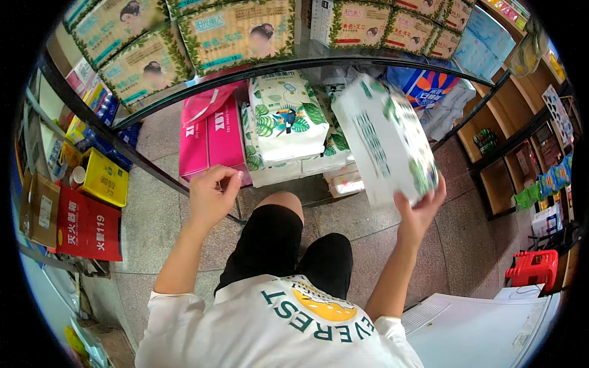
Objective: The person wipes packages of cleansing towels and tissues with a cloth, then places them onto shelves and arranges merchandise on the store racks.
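My right hand (421,209) grips the lower end of a white, leaf-printed tissue pack (382,142), which is tilted and slightly blurred. Nothing shows in my left hand (215,195); its thumb and fingertips are close together beside the front of a pink box (212,142). Between the hands, a similar tissue pack with a toucan print (290,117) lies on more packs of the same kind (276,175), on a low shelf under a dark metal-framed shelf edge (322,63).
Tan packs with leaf borders (237,37) fill the upper shelf. A blue pack (423,87) lies behind the held one. At left stand a red fire-extinguisher box (87,225) and a yellow box (105,177); at right, wooden shelving (499,184) and red stools (534,268).
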Demonstrator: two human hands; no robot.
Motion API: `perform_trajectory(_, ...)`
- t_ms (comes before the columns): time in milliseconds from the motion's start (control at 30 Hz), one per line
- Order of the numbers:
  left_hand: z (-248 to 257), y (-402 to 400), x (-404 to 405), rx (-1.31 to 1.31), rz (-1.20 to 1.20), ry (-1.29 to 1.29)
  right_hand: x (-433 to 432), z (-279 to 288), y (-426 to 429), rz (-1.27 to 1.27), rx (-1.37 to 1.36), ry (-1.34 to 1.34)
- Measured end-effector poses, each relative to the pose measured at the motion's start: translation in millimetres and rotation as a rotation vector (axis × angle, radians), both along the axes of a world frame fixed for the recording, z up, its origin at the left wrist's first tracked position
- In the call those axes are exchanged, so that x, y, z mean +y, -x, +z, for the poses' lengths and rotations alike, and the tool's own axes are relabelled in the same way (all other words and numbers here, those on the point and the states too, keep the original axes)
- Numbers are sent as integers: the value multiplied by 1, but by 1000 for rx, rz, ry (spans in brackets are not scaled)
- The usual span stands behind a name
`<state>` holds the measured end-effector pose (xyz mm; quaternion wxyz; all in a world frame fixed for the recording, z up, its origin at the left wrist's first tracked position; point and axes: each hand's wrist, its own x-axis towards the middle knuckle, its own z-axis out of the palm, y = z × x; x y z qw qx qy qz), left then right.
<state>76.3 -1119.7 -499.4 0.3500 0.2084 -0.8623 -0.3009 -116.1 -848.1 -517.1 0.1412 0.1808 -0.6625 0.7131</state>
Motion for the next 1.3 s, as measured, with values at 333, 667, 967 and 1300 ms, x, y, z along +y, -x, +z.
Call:
perform_trajectory(333, 8, 36, -2, 113, -65, 171, 109, -54, -48, -191, -116, 154)
perform_trajectory(667, 2, 47, 4, 102, -66, 228, 32, -9, 3, -34, 54, 59)
perform_trajectory(967, -2, 21, 4, 85, -93, 189, -94, 7, 72, -112, 336, -394)
perform_trajectory(1300, -7, -10, -16, 33, 92, 356, -92, 12, 55, -97, 351, -377)
